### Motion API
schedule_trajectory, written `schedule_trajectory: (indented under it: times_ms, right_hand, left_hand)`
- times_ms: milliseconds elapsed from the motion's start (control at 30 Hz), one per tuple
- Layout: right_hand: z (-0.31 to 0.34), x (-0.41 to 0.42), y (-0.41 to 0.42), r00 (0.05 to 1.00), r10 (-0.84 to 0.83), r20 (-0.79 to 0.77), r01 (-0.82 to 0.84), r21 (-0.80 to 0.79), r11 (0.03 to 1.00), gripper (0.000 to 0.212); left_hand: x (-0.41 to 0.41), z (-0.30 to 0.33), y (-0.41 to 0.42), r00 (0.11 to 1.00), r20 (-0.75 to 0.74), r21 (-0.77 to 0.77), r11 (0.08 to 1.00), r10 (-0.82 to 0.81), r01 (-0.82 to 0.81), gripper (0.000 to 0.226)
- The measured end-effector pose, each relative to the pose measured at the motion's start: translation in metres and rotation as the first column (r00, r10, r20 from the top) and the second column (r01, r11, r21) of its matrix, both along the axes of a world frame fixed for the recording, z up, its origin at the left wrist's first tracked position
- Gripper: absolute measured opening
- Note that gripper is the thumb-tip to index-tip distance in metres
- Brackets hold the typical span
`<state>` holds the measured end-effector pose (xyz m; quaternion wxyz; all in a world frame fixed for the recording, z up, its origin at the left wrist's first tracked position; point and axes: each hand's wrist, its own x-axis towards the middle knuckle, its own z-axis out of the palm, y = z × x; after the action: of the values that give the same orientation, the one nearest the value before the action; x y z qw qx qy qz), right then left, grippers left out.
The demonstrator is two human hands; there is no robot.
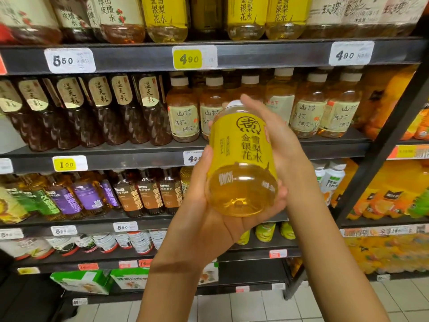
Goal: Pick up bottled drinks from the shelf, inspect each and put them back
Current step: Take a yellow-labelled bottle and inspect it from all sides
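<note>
While both hands hold it up in front of the shelving, a yellow-labelled bottle (pixel 241 159) of pale golden drink sits tilted, its base toward the camera and its white cap (pixel 234 103) pointing away toward the shelves. The left hand (pixel 209 205) cups the bottle from below, palm under the base, thumb lying up along the left side of the label and fingertips curling round the lower right edge. The right hand (pixel 276 133) wraps the upper right side, its fingers reaching past the cap behind the neck. So both hands are closed around the same bottle, which is clear of any shelf.

Behind it, the middle shelf (pixel 162 156) carries dark brown bottles (pixel 120 110) with beige labels on the left and amber bottles (pixel 183 110) with cream labels and white caps on the right. On the top shelf stand more yellow-labelled bottles (pixel 246 17) like the one held, above a yellow price tag (pixel 188 58) reading 4.90. Lower shelves hold purple-labelled bottles (pixel 87 196) and brown-labelled bottles (pixel 148 194). Orange drink bottles (pixel 392 194) fill the rack to the right. Pale floor tiles (pixel 232 307) show at the bottom.
</note>
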<state>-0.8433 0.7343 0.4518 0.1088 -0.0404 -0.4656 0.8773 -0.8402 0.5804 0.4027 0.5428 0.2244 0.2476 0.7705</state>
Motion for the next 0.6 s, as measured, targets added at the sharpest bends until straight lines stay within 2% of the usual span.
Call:
schedule_trajectory:
  times_ms: [67,133,167,333,433,500,600]
  right_hand:
    - [0.010,0.004,0.000,0.997,0.007,-0.072,-0.009,-0.020,1.000,0.025]
    - [0.017,0.006,-0.001,0.987,-0.049,-0.151,0.055,0.037,0.998,0.026]
    - [0.019,0.008,-0.001,0.980,-0.073,-0.188,0.088,0.075,0.993,0.026]
    - [0.021,0.021,-0.009,0.911,-0.117,-0.396,0.238,0.271,0.933,0.024]
    - [0.019,0.030,-0.014,0.911,-0.138,-0.388,0.327,0.477,0.816,0.027]
    - [0.013,0.035,-0.015,0.928,-0.130,-0.350,0.310,0.528,0.791,0.037]
    - [0.004,0.040,-0.020,0.934,-0.094,-0.345,0.286,0.563,0.776,0.040]
  left_hand:
    - [-0.003,0.001,0.001,0.999,-0.014,-0.044,0.998,0.049,-0.050,0.079]
    - [-0.008,-0.002,0.002,0.990,-0.079,-0.095,0.988,0.117,-0.124,0.078]
    - [-0.010,-0.002,0.002,0.984,-0.105,-0.100,0.983,0.145,-0.155,0.075]
    - [-0.008,-0.003,0.009,0.966,-0.050,-0.106,0.960,0.254,-0.258,0.053]
    - [-0.010,-0.005,0.014,0.944,-0.023,-0.107,0.938,0.329,-0.329,0.048]
    - [-0.015,-0.006,0.018,0.924,0.038,-0.137,0.918,0.380,-0.372,0.039]
    - [-0.024,-0.011,0.019,0.898,0.120,-0.168,0.900,0.423,-0.401,0.022]
